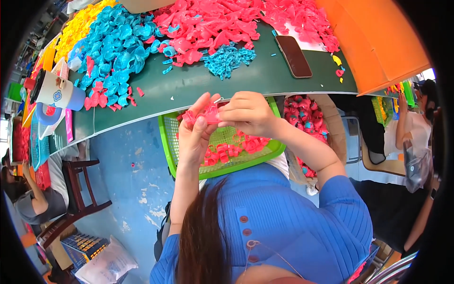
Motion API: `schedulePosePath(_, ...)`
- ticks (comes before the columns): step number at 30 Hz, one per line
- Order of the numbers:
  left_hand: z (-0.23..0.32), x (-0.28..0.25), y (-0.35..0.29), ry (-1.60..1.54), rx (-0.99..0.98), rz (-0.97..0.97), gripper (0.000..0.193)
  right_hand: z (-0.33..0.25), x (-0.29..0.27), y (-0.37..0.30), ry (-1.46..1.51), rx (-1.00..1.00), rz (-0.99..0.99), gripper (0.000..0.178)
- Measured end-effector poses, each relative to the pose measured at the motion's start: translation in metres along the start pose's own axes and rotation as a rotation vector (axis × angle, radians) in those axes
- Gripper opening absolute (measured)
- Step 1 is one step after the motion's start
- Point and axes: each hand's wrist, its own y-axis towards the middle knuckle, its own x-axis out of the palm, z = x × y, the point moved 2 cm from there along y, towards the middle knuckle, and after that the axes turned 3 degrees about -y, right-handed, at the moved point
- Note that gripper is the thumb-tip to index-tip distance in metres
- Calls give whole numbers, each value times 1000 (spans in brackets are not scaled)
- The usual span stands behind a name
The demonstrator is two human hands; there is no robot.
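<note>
Over the table's near edge, both my hands meet on a small translucent pink plastic piece point(212, 113). My left hand point(195, 135) holds it from below and the left, its thumb pressed against the piece. The fingers of my right hand point(248, 113) pinch it from the right. A thin metallic bit shows near the right fingertips, too small to name. Under my hands a bright green basket point(167, 146) rests at my lap, with several pink ring-shaped pieces point(222, 154) in it.
Heaps of pink parts point(203, 28), blue cup-like parts point(116, 52), yellow parts point(85, 28) and small blue clips point(227, 60) cover the green table point(161, 90). A phone point(294, 57), a tumbler point(59, 90) and an orange panel point(373, 42) stand around. Other people sit on both sides.
</note>
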Motion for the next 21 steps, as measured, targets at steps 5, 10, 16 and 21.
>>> schedulePosePath(5,0,-2,-3,94,106,116,57,49,-18,-3,-93,683,160,23)
schedulePosePath(10,1,-3,-4,258,117,179,57,94,-20,-28,-648,568,43,19)
schedulePosePath(16,7,-9,-7,306,180,245,58,68,-26,-46,-606,460,-28,32)
schedulePosePath(21,3,-6,-4,373,254,240,60,52,-33,-69,-444,318,-25,26)
